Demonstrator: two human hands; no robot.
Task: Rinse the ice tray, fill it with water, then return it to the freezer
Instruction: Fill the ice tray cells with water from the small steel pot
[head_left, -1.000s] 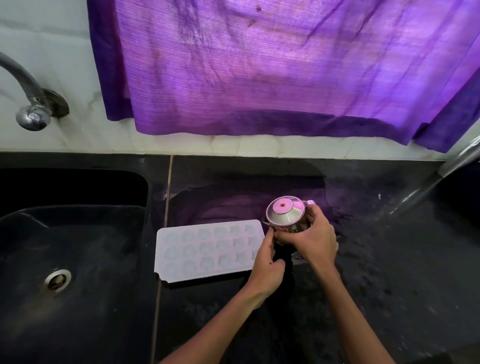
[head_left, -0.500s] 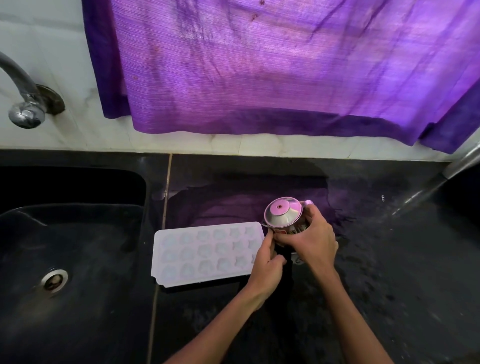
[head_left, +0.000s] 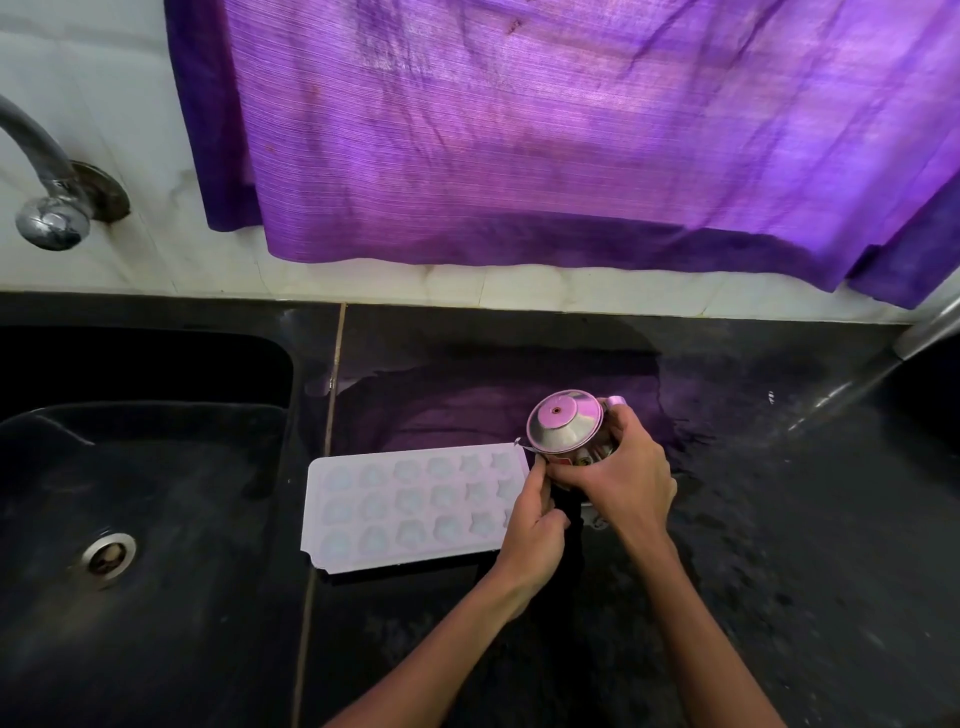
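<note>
Two bare hands at work over black stone counter (head_left: 779, 597), both on one small shiny steel jug with domed lid (head_left: 563, 427). Right hand (head_left: 621, 480) wrapped round jug body from 3 o'clock side, fingers curled on it, gripping firmly. Left hand (head_left: 532, 525) at jug's 7 o'clock, thumb and forefinger pinching at lower rim of lid or spout edge; exact contact point too small to tell. Jug tilted slightly toward 10 o'clock, lid on top, small handle loop showing at 2 o'clock of lid.

White rectangular plastic ice tray (head_left: 410, 506) flat on counter, just at 9 o'clock of jug, its right end touching or partly under left hand. Three rows of shaped cells, pale bluish inside; filled or not, cannot tell. Tray's left edge overhangs seam beside sink.

Black stone sink basin (head_left: 156, 519) at 9 o'clock of tray, round metal drain (head_left: 108, 557) in its floor. Curved chrome tap (head_left: 47, 202) on white tiled wall (head_left: 104, 104) at 10 o'clock of frame. Purple striped cloth curtain (head_left: 571, 130) hanging across 12 o'clock, hem just above counter's back edge. Wet patch on counter behind jug, purple reflection in it. Metal edge, unclear object, at 3 o'clock frame border.
</note>
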